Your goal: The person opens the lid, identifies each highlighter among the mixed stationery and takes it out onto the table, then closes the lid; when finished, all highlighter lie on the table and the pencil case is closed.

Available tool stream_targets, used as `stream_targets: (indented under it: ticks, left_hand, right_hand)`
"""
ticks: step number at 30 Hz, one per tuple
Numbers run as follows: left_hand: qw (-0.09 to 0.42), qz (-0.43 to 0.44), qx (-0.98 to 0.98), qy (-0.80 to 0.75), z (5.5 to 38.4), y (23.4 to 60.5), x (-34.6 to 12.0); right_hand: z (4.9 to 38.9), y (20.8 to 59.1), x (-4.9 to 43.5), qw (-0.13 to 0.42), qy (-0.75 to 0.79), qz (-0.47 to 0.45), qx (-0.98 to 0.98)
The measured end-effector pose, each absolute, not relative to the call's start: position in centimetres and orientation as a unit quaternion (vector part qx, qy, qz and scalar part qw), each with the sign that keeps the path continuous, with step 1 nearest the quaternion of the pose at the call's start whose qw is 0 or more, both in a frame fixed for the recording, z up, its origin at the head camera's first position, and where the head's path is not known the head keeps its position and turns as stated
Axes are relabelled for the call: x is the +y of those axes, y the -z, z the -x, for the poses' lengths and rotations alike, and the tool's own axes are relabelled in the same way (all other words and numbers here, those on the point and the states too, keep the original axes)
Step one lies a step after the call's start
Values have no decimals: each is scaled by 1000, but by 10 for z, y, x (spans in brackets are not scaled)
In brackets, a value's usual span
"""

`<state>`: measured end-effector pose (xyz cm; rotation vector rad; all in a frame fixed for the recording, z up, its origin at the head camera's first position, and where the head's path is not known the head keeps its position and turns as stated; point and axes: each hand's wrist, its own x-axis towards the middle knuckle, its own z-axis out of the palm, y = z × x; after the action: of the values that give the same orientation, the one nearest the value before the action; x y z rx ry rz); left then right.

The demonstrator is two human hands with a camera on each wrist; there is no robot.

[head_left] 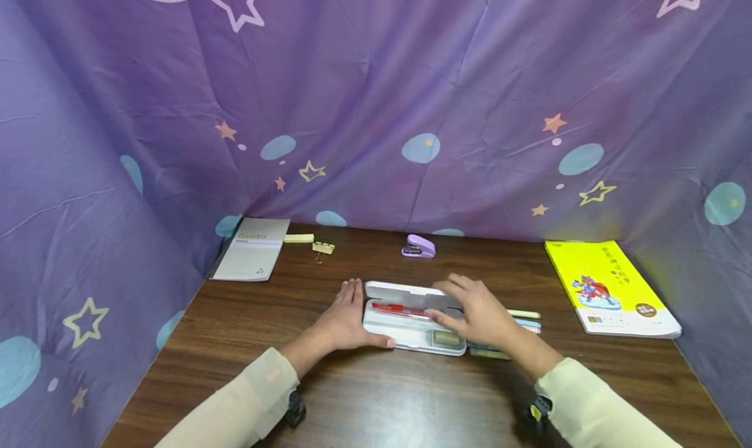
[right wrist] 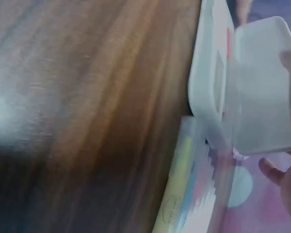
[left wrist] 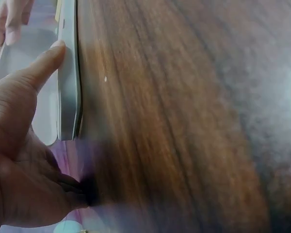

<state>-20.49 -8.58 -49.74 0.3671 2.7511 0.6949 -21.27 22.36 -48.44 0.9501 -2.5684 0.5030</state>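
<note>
A white pencil case (head_left: 411, 338) lies with its lid (head_left: 405, 292) raised along the far side. Inside are a red pen (head_left: 389, 309) and a small olive-coloured block (head_left: 446, 338). My left hand (head_left: 346, 317) braces the left end, fingers straight and thumb on the front edge. In the left wrist view, that thumb presses the case's side (left wrist: 68, 92). With thumb in front and fingers behind, my right hand (head_left: 478, 311) pinches the lid near its right end. The right wrist view has the lid (right wrist: 264, 87) tilted up, the hand at the frame's edge.
Several capped markers (head_left: 525, 315) lie partly under my right forearm. Toward the back are a notebook (head_left: 251, 249), a yellow strip (head_left: 298, 238), a binder clip (head_left: 323, 247) and a purple stapler (head_left: 419, 246). A yellow book (head_left: 611, 285) lies at the right, before the purple curtain (head_left: 376, 108).
</note>
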Motion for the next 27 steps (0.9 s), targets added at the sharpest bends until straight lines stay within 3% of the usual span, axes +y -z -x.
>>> stream_targets:
  ticks: [10,18,27]
  left_hand:
    - [78,-219,932,-278,209,497,-92]
    - [83,-277,927,-239,206,495,-79]
    - [80,-269,933,-227,198,498,-73]
  right_hand:
    - [197,495,206,49,-77,-364,-927]
    - [192,514,201,37,-30,-372,-927]
    - [185,529,201,46,-6,-371,-927]
